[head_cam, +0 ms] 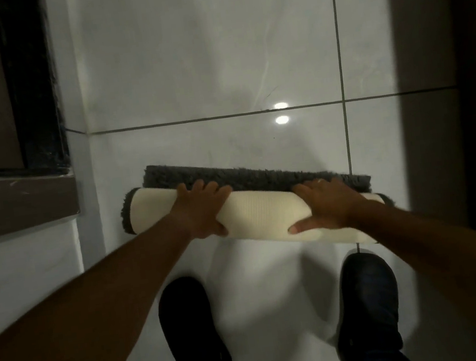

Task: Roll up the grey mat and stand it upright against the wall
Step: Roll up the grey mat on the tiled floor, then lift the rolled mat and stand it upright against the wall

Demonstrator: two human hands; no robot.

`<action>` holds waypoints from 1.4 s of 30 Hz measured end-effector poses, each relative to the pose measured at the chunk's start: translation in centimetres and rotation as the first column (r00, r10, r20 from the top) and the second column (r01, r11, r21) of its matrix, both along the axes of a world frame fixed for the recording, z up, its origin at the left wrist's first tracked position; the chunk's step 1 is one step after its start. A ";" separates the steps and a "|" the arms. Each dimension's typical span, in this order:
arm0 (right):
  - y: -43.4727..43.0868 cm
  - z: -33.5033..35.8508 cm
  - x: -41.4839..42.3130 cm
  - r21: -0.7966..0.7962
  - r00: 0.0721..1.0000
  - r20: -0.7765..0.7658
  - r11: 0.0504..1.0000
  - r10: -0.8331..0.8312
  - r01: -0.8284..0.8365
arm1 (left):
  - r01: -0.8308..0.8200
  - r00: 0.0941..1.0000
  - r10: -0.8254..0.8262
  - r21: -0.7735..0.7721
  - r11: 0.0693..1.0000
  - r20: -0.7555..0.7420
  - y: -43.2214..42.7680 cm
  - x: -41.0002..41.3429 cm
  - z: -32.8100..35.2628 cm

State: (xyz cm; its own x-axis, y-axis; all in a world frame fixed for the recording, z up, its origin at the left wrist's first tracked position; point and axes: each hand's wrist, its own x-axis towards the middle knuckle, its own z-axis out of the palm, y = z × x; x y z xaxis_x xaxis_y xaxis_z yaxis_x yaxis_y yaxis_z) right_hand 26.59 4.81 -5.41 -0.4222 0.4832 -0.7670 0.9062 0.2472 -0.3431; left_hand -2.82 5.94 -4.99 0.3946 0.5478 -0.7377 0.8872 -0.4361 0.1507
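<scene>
Both hands (pixel 201 208) (pixel 329 203) grip rolled grey mat (pixel 260 210) on floor (pixel 215 62).

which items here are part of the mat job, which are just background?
Part of the job:
- grey mat, nearly all rolled, cream backing outward, a strip of grey pile still flat on the floor
- left hand and right hand, both pressing on the roll

Just there:
- tiled floor
- dark shoes
- brown ledge at left

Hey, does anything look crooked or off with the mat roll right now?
Slightly. The mat lies at a slant to the floor's grout lines, and a grey strip is still unrolled. Left hand and right hand press on it. No visible damage.
</scene>
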 end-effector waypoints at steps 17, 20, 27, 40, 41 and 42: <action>3.5 -0.9 -7.7 -0.075 0.991 -0.127 0.997 -0.041 0.032 | 0.068 0.992 -0.065 -0.021 0.997 0.106 2.3 -0.5 -1.2; 2.3 -0.8 -9.3 -0.072 0.996 -0.086 0.997 0.027 -0.033 | 0.050 0.991 -0.053 0.031 0.998 0.122 1.4 -0.6 -0.4; 2.5 2.4 -7.9 0.035 0.977 -0.133 0.984 -0.169 0.175 | -0.118 0.962 -0.001 0.421 0.899 0.272 -0.1 -0.3 4.7; 15.5 25.3 1.1 -0.540 0.534 -0.325 0.617 -0.781 0.573 | -0.439 -0.473 0.850 -0.899 0.001 0.232 15.5 5.2 27.0; 17.1 27.6 1.7 -0.561 0.555 -0.346 0.641 -0.756 0.523 | -0.415 -0.489 0.836 -0.910 0.028 0.248 17.7 5.9 29.3; 18.6 29.7 2.0 -0.575 0.584 -0.356 0.664 -0.729 0.478 | -0.397 -0.508 0.823 -0.917 0.039 0.255 19.5 6.5 31.3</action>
